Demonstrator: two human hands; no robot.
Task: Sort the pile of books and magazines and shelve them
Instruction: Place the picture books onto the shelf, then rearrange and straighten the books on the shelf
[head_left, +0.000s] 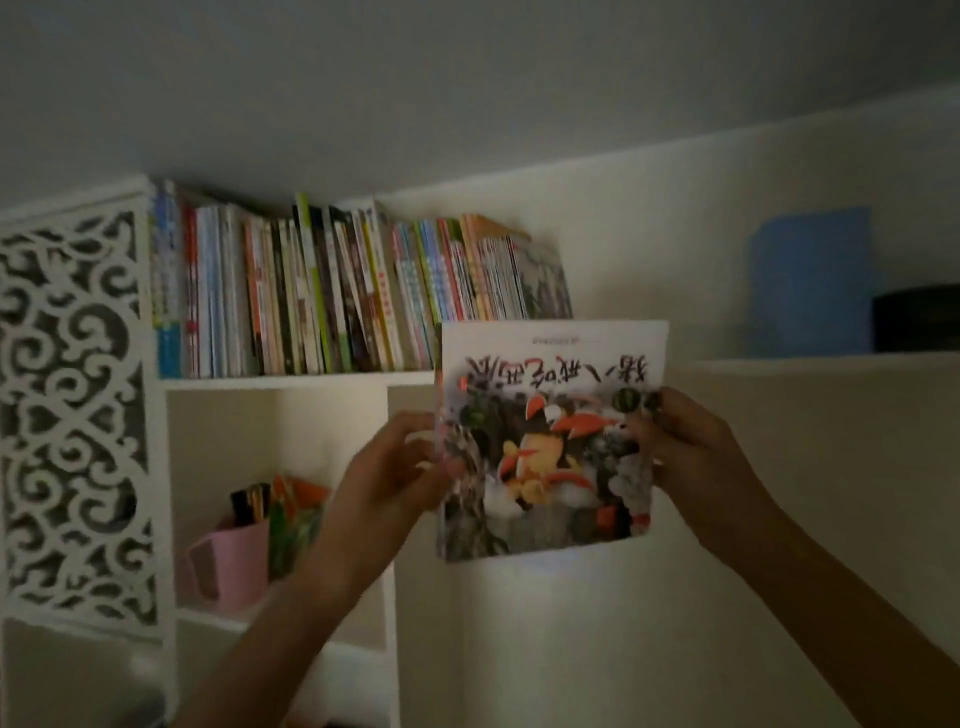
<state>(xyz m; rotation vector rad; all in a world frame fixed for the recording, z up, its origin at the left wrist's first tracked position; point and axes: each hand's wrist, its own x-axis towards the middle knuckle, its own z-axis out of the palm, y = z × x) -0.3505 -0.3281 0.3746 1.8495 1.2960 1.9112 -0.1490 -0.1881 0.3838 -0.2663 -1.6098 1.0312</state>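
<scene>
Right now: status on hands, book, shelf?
Left hand and right hand grip picture book, upside down. Below shelved book row. Nothing blocking.

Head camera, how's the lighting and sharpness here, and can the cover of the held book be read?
Head view: dim, grainy room light. The picture book, held by the left hand and right hand, is brightest but soft and upside down. The shelf edges bow from wide-angle distortion.

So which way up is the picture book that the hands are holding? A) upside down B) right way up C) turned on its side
A: the big title letters on the picture book read upside down, while the left hand and right hand hold its two side edges.
</scene>
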